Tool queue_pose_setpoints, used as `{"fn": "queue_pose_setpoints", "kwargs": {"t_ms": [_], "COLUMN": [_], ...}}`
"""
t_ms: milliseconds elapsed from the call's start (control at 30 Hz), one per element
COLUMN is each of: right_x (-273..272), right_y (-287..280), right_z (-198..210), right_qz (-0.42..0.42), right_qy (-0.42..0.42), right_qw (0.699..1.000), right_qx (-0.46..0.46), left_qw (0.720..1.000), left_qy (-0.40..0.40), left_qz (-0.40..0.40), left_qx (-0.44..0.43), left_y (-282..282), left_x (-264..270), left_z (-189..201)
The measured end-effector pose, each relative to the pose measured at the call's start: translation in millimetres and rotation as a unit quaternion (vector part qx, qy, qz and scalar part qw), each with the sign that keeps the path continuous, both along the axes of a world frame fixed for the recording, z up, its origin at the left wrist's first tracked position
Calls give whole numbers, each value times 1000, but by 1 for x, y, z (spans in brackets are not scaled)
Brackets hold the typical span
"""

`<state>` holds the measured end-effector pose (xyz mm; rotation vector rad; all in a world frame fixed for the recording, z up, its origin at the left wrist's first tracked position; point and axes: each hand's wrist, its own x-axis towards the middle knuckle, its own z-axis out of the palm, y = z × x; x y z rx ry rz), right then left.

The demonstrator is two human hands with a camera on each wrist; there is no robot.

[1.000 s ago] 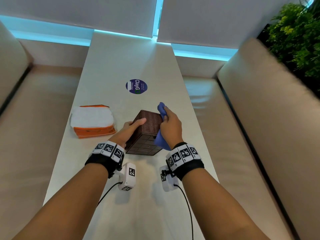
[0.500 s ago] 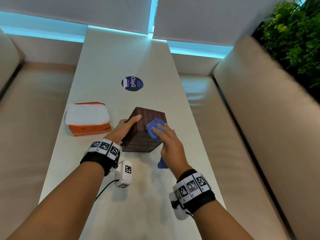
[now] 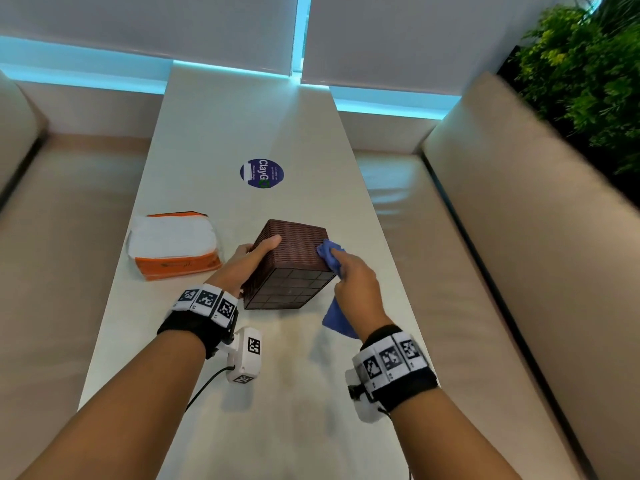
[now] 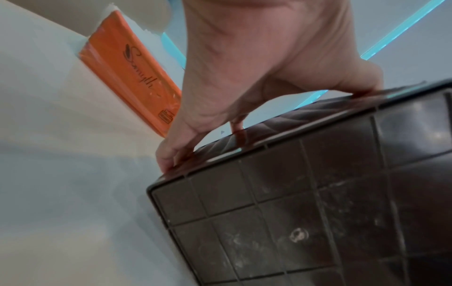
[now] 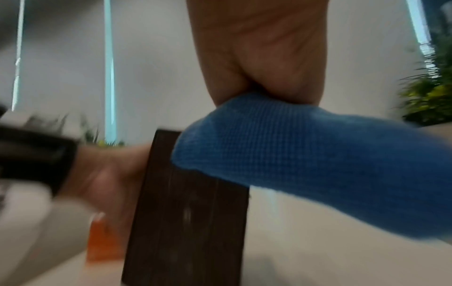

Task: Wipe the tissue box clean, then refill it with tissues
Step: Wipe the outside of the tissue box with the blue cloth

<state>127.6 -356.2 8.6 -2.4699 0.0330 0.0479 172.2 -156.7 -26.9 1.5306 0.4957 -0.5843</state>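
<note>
Head view. At frame centre we steady the brown woven tissue box (image 3: pixel 289 265), tipped on its side with its gridded base toward us. The left hand (image 3: pixel 251 259) clasps its left wall, thumb laid on top. The right hand (image 3: pixel 353 275) pinches a blue cloth (image 3: pixel 329 252) against the box's upper right edge. We judge that firm counter-pressure from the left, with long strokes following the weave, would clean best. The orange tissue pack (image 3: pixel 173 245) waits at left on the pale table (image 3: pixel 242 116); a round blue sticker (image 3: pixel 261 173) lies beyond, beige benches flank both sides, and a plant fills the upper right.

Left wrist view. Fingertips (image 4: pixel 168 162) press the box rim; the base shows scuffs.

Right wrist view. Though blurred, it shows the cloth bunched under curled fingers (image 5: pixel 281 85).
</note>
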Motion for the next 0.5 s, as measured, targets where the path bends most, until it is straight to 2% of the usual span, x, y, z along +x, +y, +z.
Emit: {"fn": "queue_pose_setpoints", "kwargs": {"t_ms": [67,133,200,267,333,433,500], "right_x": [11,25,39,43,44,42,45], "right_y": [-4,1,13,26,39,57,61], "right_z": [20,35,30,16,9,6,4], "right_qz": [-20,3,74,79,89,153,108], "right_qy": [-8,-15,53,100,43,-32,-28], "right_qw": [997,988,993,992,994,987,993], "right_qx": [76,157,75,-22,-42,-30,-46], "left_qw": [1000,999,999,999,998,997,996], "left_qy": [-20,-33,-44,-48,-50,-67,-70], "left_qz": [-6,5,13,15,26,40,49], "left_qx": [3,12,12,14,15,10,2], "left_y": [-3,-8,-14,-19,-20,-18,-17], "left_x": [0,1,0,1,2,2,-1], "left_z": [0,0,2,3,4,-2,-6]}}
